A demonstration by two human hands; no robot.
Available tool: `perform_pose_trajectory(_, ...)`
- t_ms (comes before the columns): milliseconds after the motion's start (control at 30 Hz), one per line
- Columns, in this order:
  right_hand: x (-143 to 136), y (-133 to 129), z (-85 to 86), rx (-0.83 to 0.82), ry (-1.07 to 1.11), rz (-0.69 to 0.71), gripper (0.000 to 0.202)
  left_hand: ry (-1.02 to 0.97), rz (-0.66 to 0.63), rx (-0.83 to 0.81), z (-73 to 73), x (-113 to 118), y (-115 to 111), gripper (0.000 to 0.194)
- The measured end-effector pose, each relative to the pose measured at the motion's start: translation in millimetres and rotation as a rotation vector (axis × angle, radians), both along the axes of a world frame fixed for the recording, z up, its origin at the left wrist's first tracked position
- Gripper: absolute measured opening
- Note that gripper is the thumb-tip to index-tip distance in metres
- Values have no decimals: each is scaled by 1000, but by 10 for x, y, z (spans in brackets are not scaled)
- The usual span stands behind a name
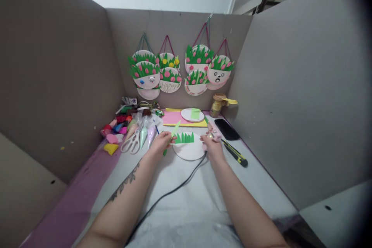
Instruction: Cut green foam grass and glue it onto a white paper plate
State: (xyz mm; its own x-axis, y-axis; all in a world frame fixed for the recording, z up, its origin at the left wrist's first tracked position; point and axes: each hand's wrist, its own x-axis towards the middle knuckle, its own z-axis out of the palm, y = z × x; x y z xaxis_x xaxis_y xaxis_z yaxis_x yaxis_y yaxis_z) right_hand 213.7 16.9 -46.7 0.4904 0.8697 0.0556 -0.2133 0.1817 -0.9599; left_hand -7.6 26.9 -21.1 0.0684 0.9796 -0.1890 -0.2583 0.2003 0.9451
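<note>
Left hand: here it is at the left edge of the plate, fingers closed, pinching a light green paper strip [176, 128] that points up and away; that's the left hand [164, 140].
Right hand: over on the opposite edge, the right hand [211, 144] has its fingers curled in close to a pink tool [214, 133]; whether they grip it or the rim, I cannot tell.
White plate: centre stage, the white plate [189, 152] lies on the table [247, 186] between both hands, with a dark green grass-cut paper [185, 138] across its upper part.
Black cord: the black cord [176, 190] curves from beside the right hand down toward the person.
Just behind: a second plate [187, 115], carrying a light green paper piece [195, 113], overlaps a pink sheet [171, 118].
Right side: a black phone [227, 129] lies above a yellow-and-black cutter [235, 153], and a lidded jar [216, 106] stands farther back.
Left side: white-handled scissors [131, 144] rest among colourful packets [111, 138] and filled cone bags [143, 135].
Back panel: decorated plates [147, 79] hang on cords, showing green paper grass and pink blooms; one even wears a panda-like face!
</note>
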Motion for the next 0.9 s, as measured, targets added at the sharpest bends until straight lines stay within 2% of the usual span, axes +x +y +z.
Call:
perform_pose_trajectory(167, -414, -185, -12, -18, 111, 170, 43, -212, -24, -75, -16, 135, -86, 35)
perform_pose_trajectory(300, -582, -290, -39, -21, 72, 300, 40, -275, -33, -126, -27, 232, -147, 21)
perform_pose_trajectory(400, -600, -300, -77, -23, 15, 307, 46, -287, -48, -145, -23, 296, -193, 15)
perform_pose_trajectory(500, -584, -285, -108, -52, -24, 296, 43, -309, -6, -162, -21, 343, -223, 17)
perform_pose_trajectory(733, -550, -295, -80, 2, 59, 297, 38, -376, 45, -128, -18, 303, -171, 19)
perform_pose_trajectory(800, -530, -319, -50, 40, 75, 382, 40, -419, 41, -162, 5, 241, -133, 14)
perform_pose_trajectory(900, -507, -376, -11, 69, 51, 585, 43, -512, 0, -245, 43, 145, -83, 12)
